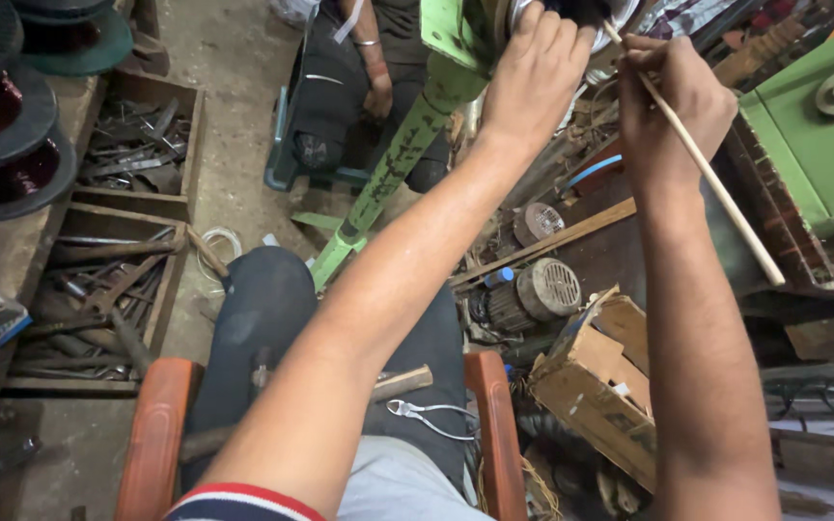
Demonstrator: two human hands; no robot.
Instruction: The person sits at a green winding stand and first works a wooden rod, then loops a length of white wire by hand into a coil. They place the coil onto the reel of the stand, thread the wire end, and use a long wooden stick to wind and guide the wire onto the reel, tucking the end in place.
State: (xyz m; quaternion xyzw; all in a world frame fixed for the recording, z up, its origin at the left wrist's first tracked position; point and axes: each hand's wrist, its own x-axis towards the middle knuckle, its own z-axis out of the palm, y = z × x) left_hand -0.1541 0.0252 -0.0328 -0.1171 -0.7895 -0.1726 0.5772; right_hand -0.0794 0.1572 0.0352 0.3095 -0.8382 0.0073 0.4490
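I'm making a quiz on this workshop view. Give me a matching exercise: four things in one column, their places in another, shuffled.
Things:
1. thin wooden stick
2. metal pliers
3. dark wire spools
4. worn wooden box

Places:
A. on the lap
B. left bench
C. in the right hand
D. floor, right of the chair

Pairs: 1-C, 2-A, 3-B, 4-D

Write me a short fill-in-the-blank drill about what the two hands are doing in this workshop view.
1. The right hand holds a thin wooden ____.
2. The left hand rests on a round part at the top of a ____-painted stand.
3. A pair of ____ lies on the person's lap.

Missing words: stick; green; pliers
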